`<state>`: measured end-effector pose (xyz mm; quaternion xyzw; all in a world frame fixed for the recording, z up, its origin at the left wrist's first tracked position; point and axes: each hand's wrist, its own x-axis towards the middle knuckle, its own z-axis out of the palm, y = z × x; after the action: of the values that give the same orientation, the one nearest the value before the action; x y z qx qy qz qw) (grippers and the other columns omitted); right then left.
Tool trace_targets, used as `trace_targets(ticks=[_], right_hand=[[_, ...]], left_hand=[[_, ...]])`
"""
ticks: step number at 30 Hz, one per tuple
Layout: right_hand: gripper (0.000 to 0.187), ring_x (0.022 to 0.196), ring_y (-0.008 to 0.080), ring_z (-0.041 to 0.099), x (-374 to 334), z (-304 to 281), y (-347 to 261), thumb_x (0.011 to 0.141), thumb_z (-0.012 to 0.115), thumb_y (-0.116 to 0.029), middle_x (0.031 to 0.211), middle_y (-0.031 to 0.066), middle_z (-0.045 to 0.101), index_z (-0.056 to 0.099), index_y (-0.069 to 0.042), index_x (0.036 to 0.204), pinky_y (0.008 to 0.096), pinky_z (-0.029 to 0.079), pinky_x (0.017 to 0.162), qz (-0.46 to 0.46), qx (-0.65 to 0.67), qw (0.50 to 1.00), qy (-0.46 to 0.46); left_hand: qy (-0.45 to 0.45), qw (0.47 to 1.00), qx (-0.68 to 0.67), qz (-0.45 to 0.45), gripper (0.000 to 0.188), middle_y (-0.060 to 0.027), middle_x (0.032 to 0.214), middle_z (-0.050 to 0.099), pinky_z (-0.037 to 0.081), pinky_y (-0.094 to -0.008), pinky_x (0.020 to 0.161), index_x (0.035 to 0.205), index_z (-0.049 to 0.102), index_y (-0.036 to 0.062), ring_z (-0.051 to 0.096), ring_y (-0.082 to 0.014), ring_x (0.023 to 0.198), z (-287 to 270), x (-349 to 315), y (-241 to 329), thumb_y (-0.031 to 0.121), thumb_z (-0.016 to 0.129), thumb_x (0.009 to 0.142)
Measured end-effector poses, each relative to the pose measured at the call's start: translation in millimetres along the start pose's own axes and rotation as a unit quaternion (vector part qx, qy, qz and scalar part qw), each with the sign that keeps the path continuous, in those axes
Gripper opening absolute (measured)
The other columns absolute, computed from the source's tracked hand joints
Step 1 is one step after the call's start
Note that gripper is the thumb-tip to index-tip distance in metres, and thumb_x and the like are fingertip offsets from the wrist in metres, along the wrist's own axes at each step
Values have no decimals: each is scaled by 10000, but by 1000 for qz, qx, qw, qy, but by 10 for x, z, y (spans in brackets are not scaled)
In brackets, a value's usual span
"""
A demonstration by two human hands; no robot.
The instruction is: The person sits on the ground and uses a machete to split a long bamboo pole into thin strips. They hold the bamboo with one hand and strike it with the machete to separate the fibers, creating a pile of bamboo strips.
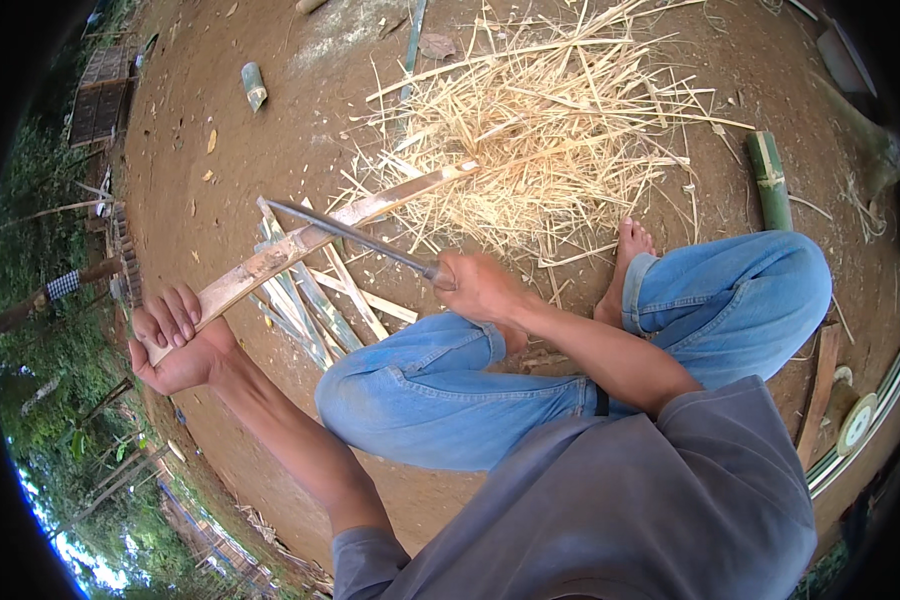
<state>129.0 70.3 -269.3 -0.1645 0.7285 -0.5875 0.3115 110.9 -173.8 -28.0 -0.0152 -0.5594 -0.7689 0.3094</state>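
My left hand [182, 342] is closed around the near end of a long split bamboo strip [260, 267]. The strip slants up and away to the right, its far end over a heap of pale shavings [530, 140]. In my right hand [480, 285] is the handle of a long knife [370, 240]. Its dark, narrow blade crosses the strip near the middle and seems to touch it. Below the strip, several split bamboo slats [315, 300] lie on the ground in front of my bent left knee.
A green bamboo section [768, 180] rests beside my right knee, and a shorter bamboo piece [254, 86] lies at the far left. Near my right side are a wooden board [818, 390] and a round pale disc [856, 424]. Brown dirt ground [180, 130] surrounds me.
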Motion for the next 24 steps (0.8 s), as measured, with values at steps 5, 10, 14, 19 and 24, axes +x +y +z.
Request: trace_targets(ticks=[5, 10, 14, 19, 24], right_hand=[[137, 715, 335, 637, 112, 79, 294, 818, 577, -123, 770, 195, 634, 604, -7, 885, 459, 496, 695, 27, -36, 999, 25], [143, 730, 331, 661, -59, 17, -32, 812, 596, -117, 780, 210, 652, 609, -3, 897, 440, 524, 684, 89, -72, 993, -16], [191, 716, 311, 671, 109, -16, 250, 796, 619, -105, 799, 202, 672, 621, 9, 951, 438, 533, 660, 109, -20, 994, -6], [166, 638, 305, 654, -55, 28, 307, 807, 618, -102, 723, 193, 661, 617, 9, 930, 431, 520, 618, 5, -124, 992, 10], [173, 591, 297, 635, 211, -217, 554, 822, 613, -123, 694, 216, 646, 619, 19, 920, 448, 499, 567, 70, -113, 990, 51]], left_hand=[[-19, 1000, -10, 16, 327, 33, 444, 300, 261, -246, 458, 567, 338, 174, 283, -95, 416, -47, -126, 28, 313, 486, 824], [-11, 1000, -17, 20, 323, 31, 445, 306, 265, -248, 458, 578, 338, 169, 299, -98, 415, -49, -223, 21, 321, 483, 823], [2, 1000, 4, 17, 321, 28, 448, 312, 265, -250, 460, 581, 339, 167, 307, -102, 416, -38, -361, 53, 324, 473, 826], [-13, 1000, -4, 28, 324, 23, 446, 315, 264, -248, 464, 578, 337, 167, 307, -102, 413, 31, -326, 18, 322, 466, 832], [-33, 999, -17, 18, 322, 23, 447, 321, 257, -249, 462, 580, 336, 165, 306, -100, 417, -27, -238, 44, 312, 470, 833]])
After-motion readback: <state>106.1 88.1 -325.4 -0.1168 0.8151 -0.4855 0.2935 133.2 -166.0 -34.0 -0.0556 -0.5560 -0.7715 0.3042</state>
